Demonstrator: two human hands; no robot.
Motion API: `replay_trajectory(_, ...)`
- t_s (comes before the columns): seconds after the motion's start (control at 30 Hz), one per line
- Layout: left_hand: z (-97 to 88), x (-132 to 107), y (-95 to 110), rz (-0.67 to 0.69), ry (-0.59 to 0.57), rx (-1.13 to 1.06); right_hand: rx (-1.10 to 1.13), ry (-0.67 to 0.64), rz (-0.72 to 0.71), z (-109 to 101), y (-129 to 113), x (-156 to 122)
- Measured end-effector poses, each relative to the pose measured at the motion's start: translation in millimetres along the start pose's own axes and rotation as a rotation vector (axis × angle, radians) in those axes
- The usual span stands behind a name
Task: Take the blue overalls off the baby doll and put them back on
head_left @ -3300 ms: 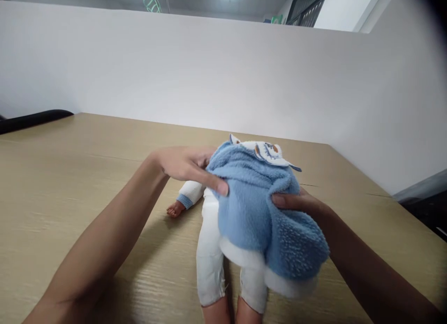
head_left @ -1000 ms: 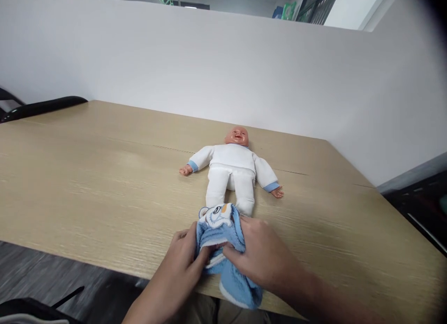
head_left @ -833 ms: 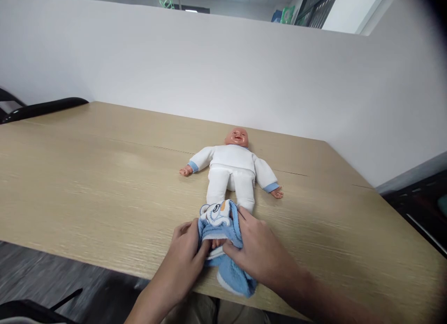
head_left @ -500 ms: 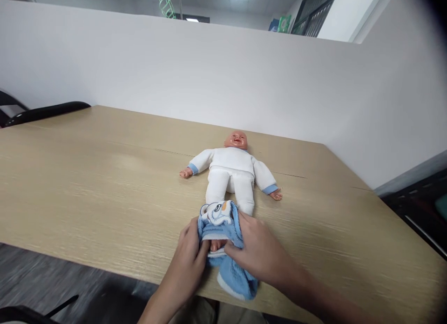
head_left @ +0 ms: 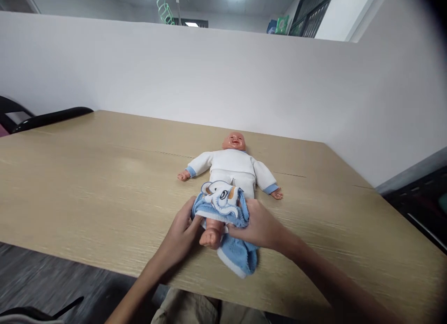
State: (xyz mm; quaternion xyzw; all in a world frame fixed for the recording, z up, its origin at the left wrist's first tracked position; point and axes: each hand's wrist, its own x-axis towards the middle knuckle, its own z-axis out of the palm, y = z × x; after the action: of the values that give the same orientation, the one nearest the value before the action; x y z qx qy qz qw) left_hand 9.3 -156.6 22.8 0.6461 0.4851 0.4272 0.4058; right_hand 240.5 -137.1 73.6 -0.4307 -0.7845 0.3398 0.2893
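Only a head view here. The doll is on its back on the table, head toward the wall. The blue fuzzy garment is bunched across its lower legs, one bare foot poking out of an opening, the loose leg flopped beside it. Left hand pinches one side, right hand pinches the other, thumbs near the hem. I'd guess the step is threading that leg; next probably calls for sliding the cloth up evenly, then finding the other foot, hidden from here.
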Motion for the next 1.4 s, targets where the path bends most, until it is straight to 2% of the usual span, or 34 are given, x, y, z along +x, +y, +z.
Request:
replay_trajectory(0.07, -6.2, 8, 2, -0.003, -0.024, 0.003, 0.032, -0.114, -0.044, -11, 8, 4)
replay_trajectory(0.13, -12.6, 15, 2, 0.007, -0.02, 0.04, 0.038, -0.156, -0.033, -21, 19, 5)
replay_trajectory(0.27, -23.7, 22, 6, 0.046, -0.105, 0.146, 0.114, -0.014, 0.082, -30, 50, -3)
replay_trajectory(0.4, -33.8, 24, 13, 0.052, -0.266, 0.181, 0.419, 0.03, 0.17, -24, 76, -18)
replay_trajectory(0.53, -40.7, 26, 17, 0.009, -0.414, 0.118, 0.795, 0.027, 0.21, -18, 84, -25)
replay_trajectory(0.6, -39.4, 29, 19, 0.006, -0.379, 0.107, 0.91, -0.001, 0.202, -17, 82, -24)
replay_trajectory(0.7, -31.8, 42, 30, 0.072, -0.254, 0.191, 0.996, -0.047, 0.182, -17, 75, -22)
replay_trajectory(0.77, -26.1, 58, 43, 0.15, -0.277, 0.284, 1.013, -0.051, 0.171, -17, 73, -21)
replay_trajectory(0.87, -19.8, 90, 61, 0.275, -0.501, 0.433, 1.011, -0.037, 0.157, -17, 76, -21)
replay_trajectory(0.93, -15.7, 112, 68, 0.262, -0.71, 0.458, 1.006, -0.028, 0.161, -17, 80, -22)
replay_trajectory(1.0, -9.9, 133, 70, 0.181, -0.92, 0.358, 0.994, -0.03, 0.177, -19, 85, -23)
replay_trajectory(1.07, -2.1, 149, 68, 0.124, -1.062, 0.171, 0.929, -0.032, 0.182, -24, 88, -23)
replay_trajectory(1.13, 6.5, 159, 63, 0.115, -1.108, 0.015, 0.78, -0.042, 0.162, -32, 87, -24)
replay_trajectory(1.23, 17.4, 166, 55, 0.102, -1.102, -0.096, 0.551, -0.097, 0.132, -42, 82, -25)
replay_trajectory(1.33, 24.1, 166, 48, 0.056, -1.109, -0.154, 0.643, -0.059, 0.147, -44, 77, -26)
replay_trajectory(1.4, 26.4, 165, 44, 0.027, -1.182, -0.135, 0.796, 0.013, 0.198, -41, 75, -26)
